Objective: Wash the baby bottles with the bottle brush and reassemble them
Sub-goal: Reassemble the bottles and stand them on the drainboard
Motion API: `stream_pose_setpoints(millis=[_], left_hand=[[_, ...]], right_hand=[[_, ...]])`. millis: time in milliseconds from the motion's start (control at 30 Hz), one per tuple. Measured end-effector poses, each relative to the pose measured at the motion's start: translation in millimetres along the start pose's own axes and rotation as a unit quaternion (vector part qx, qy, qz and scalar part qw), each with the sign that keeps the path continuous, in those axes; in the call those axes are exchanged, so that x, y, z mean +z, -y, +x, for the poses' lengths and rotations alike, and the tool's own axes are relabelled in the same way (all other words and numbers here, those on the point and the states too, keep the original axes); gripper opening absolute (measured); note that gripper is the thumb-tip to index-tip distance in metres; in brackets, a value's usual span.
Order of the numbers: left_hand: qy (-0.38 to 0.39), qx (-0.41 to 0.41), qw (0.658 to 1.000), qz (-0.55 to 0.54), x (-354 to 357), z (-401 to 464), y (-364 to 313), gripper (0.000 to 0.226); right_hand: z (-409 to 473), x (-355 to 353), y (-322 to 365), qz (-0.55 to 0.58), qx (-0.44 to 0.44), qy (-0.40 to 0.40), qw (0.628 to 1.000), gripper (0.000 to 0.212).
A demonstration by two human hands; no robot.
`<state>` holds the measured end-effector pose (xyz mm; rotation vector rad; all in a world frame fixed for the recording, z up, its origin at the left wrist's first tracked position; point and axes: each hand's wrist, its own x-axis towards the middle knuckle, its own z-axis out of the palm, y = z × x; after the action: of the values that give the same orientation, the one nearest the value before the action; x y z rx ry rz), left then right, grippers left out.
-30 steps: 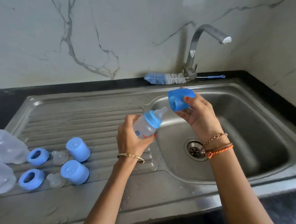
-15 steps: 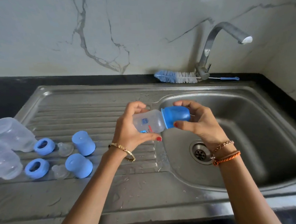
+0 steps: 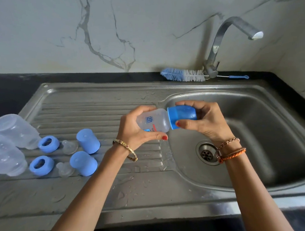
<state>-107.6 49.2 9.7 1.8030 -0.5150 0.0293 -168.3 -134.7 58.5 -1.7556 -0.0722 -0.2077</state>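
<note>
A small clear baby bottle [image 3: 155,121] lies sideways over the left rim of the sink basin. My left hand [image 3: 134,129] grips its body, and my right hand [image 3: 205,120] grips the blue cap [image 3: 181,116] seated on its neck. On the draining board at left lie two clear bottle bodies [image 3: 15,131] [image 3: 4,156], two blue collar rings [image 3: 48,144] [image 3: 41,165], two clear teats [image 3: 70,146] [image 3: 65,168] and two blue caps [image 3: 87,140] [image 3: 83,163]. The blue-and-white bottle brush [image 3: 183,74] rests on the sink's back ledge by the tap.
The steel sink basin [image 3: 268,134] with its drain [image 3: 206,152] lies at right under the curved tap [image 3: 232,30]. Water drops dot the ribbed draining board [image 3: 97,110]. Black counter [image 3: 0,90] borders the sink, with a marble wall behind.
The blue cap went from held apart in my right hand onto the bottle's neck. The bottle turned from tilted to lying sideways, and both hands shifted slightly lower.
</note>
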Motion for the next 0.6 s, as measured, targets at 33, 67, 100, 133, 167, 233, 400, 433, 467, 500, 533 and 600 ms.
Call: stream_pose_setpoints(millis=[33,67,100,133,167,233,400,433,467,500,533,600], left_hand=[[-0.003,0.007,1.000,0.005,-1,0,0,0.069],[-0.007,0.012,1.000,0.005,-1,1,0,0.068],[-0.014,0.018,1.000,0.002,-1,0,0,0.068],[-0.022,0.025,0.999,-0.003,-1,0,0,0.067],[-0.030,0.030,0.999,-0.009,1,-1,-1,0.067],[-0.052,0.037,0.998,-0.024,5,-4,-2,0.067],[-0.117,0.099,0.988,0.017,19,-9,2,0.076],[-0.124,0.110,0.986,0.031,22,-9,4,0.079],[-0.128,0.118,0.984,0.044,24,-9,5,0.080],[-0.130,0.126,0.982,0.053,26,-9,7,0.079],[-0.133,0.134,0.980,0.062,27,-9,8,0.078],[-0.134,0.150,0.976,0.082,27,-8,10,0.073]], right_hand=[[1,1,-1,0.009,0.003,0.000,1.000,0.044],[2,1,0,0.015,0.007,-0.001,1.000,0.044],[2,1,0,0.019,0.010,-0.002,1.000,0.043],[3,2,2,0.020,0.012,-0.005,1.000,0.040],[3,3,3,0.022,0.016,-0.009,1.000,0.038],[3,6,6,0.038,0.034,-0.030,0.998,0.031],[6,18,2,0.040,0.103,-0.129,0.986,0.011],[6,19,-2,0.039,0.119,-0.141,0.982,0.009],[5,21,-4,0.041,0.136,-0.147,0.979,0.008],[5,23,-6,0.044,0.149,-0.149,0.977,0.010],[5,23,-8,0.043,0.156,-0.147,0.976,0.011],[5,22,-9,0.033,0.159,-0.128,0.978,0.011]])
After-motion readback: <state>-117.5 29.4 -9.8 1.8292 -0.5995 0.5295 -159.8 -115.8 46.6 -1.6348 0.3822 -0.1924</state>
